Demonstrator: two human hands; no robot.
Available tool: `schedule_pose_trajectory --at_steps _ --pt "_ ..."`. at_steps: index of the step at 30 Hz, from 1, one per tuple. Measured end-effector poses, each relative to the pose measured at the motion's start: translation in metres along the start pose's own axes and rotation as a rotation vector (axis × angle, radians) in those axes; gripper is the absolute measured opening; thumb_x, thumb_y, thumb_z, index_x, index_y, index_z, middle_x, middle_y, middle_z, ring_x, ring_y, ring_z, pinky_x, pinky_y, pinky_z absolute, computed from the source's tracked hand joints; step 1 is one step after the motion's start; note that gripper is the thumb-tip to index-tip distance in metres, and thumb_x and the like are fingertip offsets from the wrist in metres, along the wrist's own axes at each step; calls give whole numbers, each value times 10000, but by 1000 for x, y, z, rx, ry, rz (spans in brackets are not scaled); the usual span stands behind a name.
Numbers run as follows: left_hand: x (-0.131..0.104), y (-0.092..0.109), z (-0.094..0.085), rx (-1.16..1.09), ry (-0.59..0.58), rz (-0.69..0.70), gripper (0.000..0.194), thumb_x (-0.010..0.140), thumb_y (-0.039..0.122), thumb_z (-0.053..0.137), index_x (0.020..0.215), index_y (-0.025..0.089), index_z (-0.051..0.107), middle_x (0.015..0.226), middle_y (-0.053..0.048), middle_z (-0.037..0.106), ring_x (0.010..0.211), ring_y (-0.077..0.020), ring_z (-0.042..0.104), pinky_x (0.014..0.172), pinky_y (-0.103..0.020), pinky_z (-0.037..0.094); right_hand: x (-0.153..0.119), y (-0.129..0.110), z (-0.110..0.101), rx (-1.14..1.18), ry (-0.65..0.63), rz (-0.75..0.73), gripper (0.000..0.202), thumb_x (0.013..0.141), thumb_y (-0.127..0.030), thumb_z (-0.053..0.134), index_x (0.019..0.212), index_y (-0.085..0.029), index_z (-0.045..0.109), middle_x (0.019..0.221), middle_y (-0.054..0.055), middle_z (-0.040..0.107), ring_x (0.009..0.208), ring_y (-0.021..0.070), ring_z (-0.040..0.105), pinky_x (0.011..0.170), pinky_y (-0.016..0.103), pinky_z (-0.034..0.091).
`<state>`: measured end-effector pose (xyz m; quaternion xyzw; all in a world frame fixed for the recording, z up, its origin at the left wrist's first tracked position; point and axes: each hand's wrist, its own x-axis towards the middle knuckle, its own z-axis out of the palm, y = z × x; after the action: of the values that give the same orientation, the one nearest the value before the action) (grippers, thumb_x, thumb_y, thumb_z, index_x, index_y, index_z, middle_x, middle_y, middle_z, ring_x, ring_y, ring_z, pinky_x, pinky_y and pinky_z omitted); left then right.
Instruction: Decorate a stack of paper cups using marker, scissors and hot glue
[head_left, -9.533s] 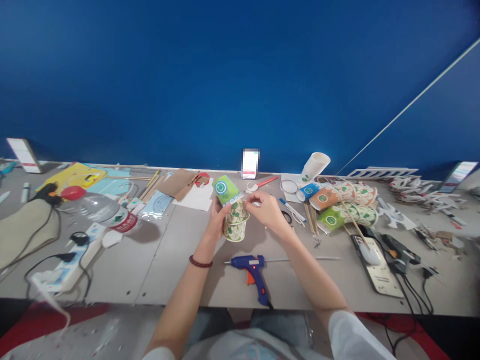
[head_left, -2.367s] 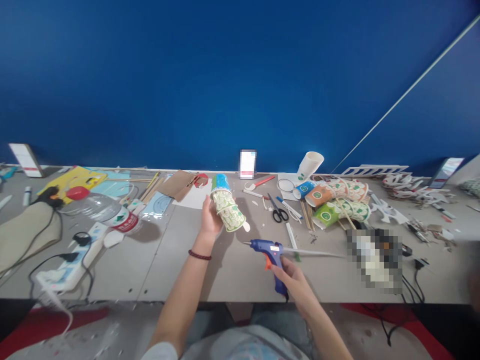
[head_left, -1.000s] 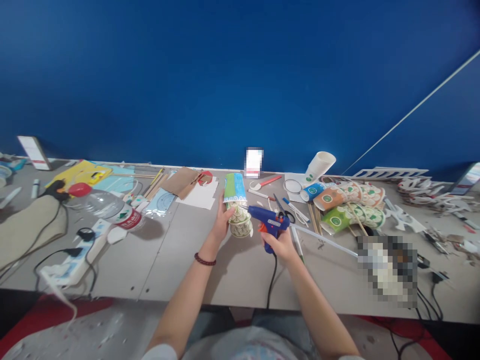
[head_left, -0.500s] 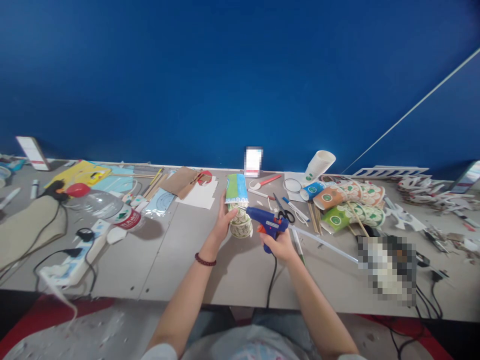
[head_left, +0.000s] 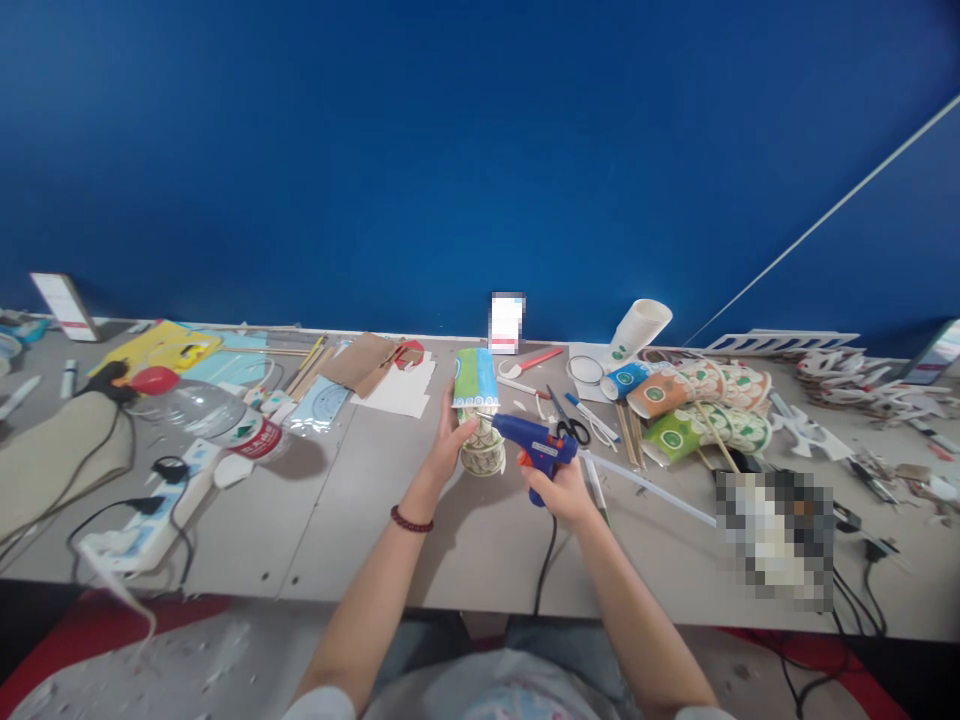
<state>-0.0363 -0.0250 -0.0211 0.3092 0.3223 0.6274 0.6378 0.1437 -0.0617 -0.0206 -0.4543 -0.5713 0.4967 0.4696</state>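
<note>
A patterned paper-cup piece [head_left: 482, 455] with a green and blue painted panel [head_left: 475, 378] at its top stands near the middle of the table. My left hand [head_left: 448, 445] is wrapped round its left side, thumb toward the front. In my right hand [head_left: 556, 488] is a blue glue gun [head_left: 534, 436], its nozzle pointing left at the piece, just below the panel. A clear glue stick sticks out of the gun's back. Whether the nozzle touches the cup is too small to tell.
Scissors [head_left: 568, 418], pens and wooden sticks lie right of the gun. Farther right are painted cup stacks [head_left: 679, 433] and a white cup stack [head_left: 640, 328]. On the left are a plastic bottle [head_left: 217, 415], a power strip [head_left: 169, 510] and cardboard [head_left: 361, 363].
The panel and the cup piece have shifted very slightly. Both hands keep nearly the same position and hold.
</note>
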Motion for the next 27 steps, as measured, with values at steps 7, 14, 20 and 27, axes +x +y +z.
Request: schedule_pose_trajectory --at_steps 7,14,20,27 --pt "0 -1 0 70 -34 130 686 663 255 748 1294 337 492 1286 -29 572 1250 -256 488 1018 -394 407 -1 -3 0 -3 5 34 48 648 -224 611 678 -186 606 537 -18 535 442 106 482 429 241 431" --pt "0 -1 1 49 -2 128 687 639 231 762 1273 332 518 1235 -20 610 1216 -250 521 978 -363 442 0 -1 0 8 10 34 71 646 -246 618 674 -186 592 535 -20 543 434 102 476 416 234 425" --pt "0 -1 0 87 -23 127 676 656 258 757 1279 328 504 1288 -27 576 1271 -271 471 1000 -391 429 0 1 -1 -4 4 14 50 662 -234 607 673 -188 593 556 -12 550 448 106 484 436 245 428" --pt "1 -3 -3 133 -50 134 711 686 297 742 1330 329 444 1334 -42 535 1300 -290 432 1025 -427 396 -1 3 -2 -44 7 -20 27 679 -214 594 672 -188 597 545 -11 541 472 117 494 451 248 436"
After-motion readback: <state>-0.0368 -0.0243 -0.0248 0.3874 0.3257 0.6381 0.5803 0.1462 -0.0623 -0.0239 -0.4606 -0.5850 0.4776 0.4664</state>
